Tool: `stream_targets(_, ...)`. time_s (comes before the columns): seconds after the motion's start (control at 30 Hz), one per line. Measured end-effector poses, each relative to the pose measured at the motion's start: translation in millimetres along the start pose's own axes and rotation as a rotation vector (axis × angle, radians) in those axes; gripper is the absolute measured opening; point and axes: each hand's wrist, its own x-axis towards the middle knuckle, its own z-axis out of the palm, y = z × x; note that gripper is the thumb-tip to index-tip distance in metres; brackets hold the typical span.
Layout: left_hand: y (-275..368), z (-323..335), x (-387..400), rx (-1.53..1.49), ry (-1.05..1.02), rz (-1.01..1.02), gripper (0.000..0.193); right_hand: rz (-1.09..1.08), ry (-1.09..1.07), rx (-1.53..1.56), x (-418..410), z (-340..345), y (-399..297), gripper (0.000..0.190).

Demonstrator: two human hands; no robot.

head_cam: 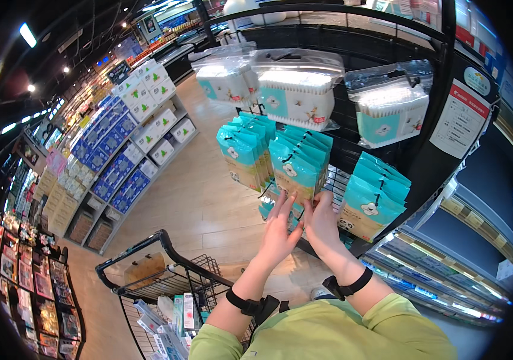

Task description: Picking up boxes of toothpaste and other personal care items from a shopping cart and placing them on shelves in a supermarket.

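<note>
Both hands reach to the lower end of the middle row of teal-and-tan packets (299, 155), which hang on a black hook. My left hand (279, 227) has its fingers apart, the tips at the front packet's lower edge. My right hand (321, 218) is at that row's lower right corner, fingers bent; whether it grips a packet cannot be made out. Similar packets hang to the left (245, 150) and to the right (373, 195). Above them hang clear bags of cotton swabs (297, 96). More packets below are partly hidden by my hands.
A black wire shopping cart (162, 265) with several boxed goods (166, 335) stands at my left. Beyond the wooden floor (180, 202) are shelves of blue and white boxes (116, 148). A black rack post (441, 121) bears a printed notice (461, 119). Shelving (477, 220) stands at the right.
</note>
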Motion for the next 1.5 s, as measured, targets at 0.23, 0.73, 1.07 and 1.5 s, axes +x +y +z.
stream_targets(0.23, 4, -16, -14, -0.007, -0.034, -0.065, 0.071, 0.079, -0.062, -0.101, -18, -4, -24, 0.033)
stream_targets(0.73, 34, -133, -236, -0.029, 0.086, -0.388, 0.018, -0.411, -0.845, 0.034, -103, 52, -79, 0.004)
stream_targets(1.07, 66, -151, -489, 0.05, 0.41, -1.347, 0.022, -0.545, -1.469, 0.011, -211, 154, -124, 0.011)
stream_targets(1.5, 9, -107, -604, 0.184, 0.342, -1.776, 0.048, -0.566, -1.908, -0.226, -405, 312, -80, 0.03)
